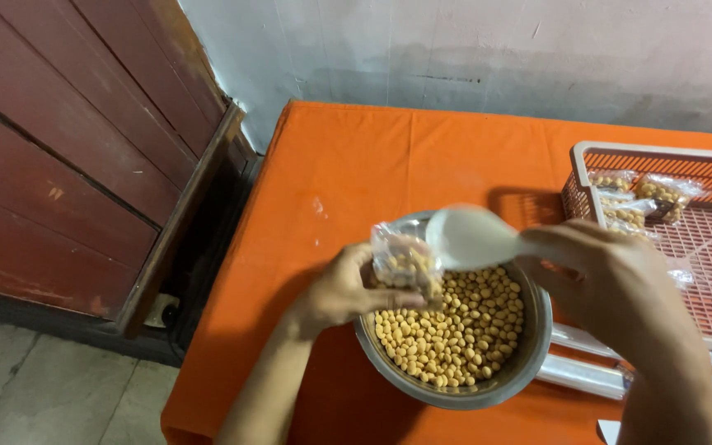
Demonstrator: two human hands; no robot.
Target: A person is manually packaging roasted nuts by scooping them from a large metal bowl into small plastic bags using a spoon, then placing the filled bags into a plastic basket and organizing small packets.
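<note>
The left hand (341, 290) pinches a small clear plastic bag (404, 262) by its side, holding it upright over the near-left rim of a round metal bowl (537, 330). The bag already holds some of the same small yellow round snacks (455, 330) that fill the bowl. The right hand (611, 280) is closed around the handle of a white plastic spoon (470, 239), whose bowl is tipped against the bag's mouth; whether anything is falling from it is hard to tell from this angle. The bowl sits on an orange tablecloth (348, 165). To the right stands an orange plastic basket (702, 247) with a white rim, holding a few filled packets (661, 194) in its far corner. Flat clear empty bags (583, 375) lie just beside the bowl, under the right forearm.
</note>
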